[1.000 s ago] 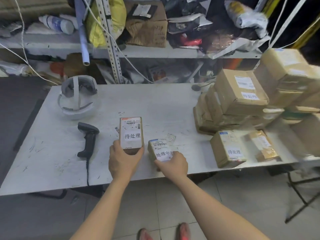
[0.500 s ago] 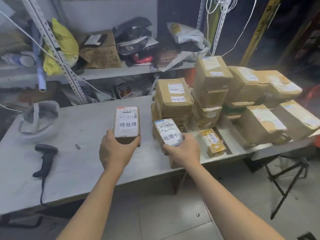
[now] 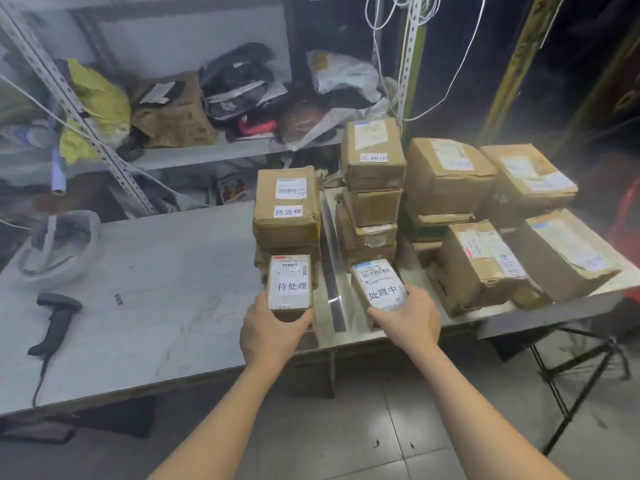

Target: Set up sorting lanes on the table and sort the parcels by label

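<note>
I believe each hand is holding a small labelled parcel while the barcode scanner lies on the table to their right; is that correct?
Not quite: the head view shows the barcode scanner on the table to their left, not right. The left hand does grip the 待处理 parcel and the right hand the 处理中 parcel.

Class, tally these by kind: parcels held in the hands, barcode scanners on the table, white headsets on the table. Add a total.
Parcels held in the hands: 2, the 待处理 parcel in the left hand and the 处理中 parcel in the right hand
Barcode scanner on the table: 1
White headset on the table: 1
Total: 4
</note>
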`<state>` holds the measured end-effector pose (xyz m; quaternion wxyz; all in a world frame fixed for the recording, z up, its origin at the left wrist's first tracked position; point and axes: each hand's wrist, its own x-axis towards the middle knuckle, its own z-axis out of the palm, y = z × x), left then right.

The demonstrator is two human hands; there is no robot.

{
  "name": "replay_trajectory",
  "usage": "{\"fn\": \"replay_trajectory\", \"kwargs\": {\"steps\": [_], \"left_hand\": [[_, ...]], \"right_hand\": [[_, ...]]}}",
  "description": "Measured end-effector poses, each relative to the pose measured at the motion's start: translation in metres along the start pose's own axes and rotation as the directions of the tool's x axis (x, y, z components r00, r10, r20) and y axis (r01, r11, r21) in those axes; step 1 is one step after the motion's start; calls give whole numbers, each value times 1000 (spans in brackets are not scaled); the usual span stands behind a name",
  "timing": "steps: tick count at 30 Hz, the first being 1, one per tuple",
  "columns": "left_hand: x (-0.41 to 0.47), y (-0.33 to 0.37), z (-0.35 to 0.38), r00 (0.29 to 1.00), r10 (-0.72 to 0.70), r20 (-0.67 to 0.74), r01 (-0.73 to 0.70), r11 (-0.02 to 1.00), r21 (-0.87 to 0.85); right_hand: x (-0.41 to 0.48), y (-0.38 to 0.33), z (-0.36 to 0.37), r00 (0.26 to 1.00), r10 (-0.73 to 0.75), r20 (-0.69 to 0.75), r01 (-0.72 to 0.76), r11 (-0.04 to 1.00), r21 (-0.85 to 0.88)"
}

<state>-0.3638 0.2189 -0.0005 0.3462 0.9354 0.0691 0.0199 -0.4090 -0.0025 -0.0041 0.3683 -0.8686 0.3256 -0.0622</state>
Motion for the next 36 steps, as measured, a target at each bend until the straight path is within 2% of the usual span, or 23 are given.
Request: {"fn": "replay_trajectory", "kwargs": {"steps": [4, 15, 19, 25, 30, 36], "left_hand": [[2, -6, 19, 999, -49, 9, 49, 998, 31], [7, -15, 46, 995, -100, 19, 100, 994, -46], [10, -16, 44, 994, -105, 36, 106, 994, -3], [12, -16, 35, 992, -99, 79, 83, 978, 192], [8, -15, 18, 997, 23, 72, -45, 946, 320], [-2, -22, 1, 958, 272, 88, -285, 888, 360]], "right_hand": [[25, 17, 13, 1000, 28, 14, -27, 998, -52], [62, 43, 50, 998, 59, -21, -61, 993, -103], [62, 49, 63, 998, 57, -4, -57, 994, -95], [58, 46, 67, 997, 81, 7, -80, 988, -131], [50, 44, 55, 996, 48, 74, -31, 975, -220], [22, 44, 22, 993, -90, 82, 102, 981, -162]]}}
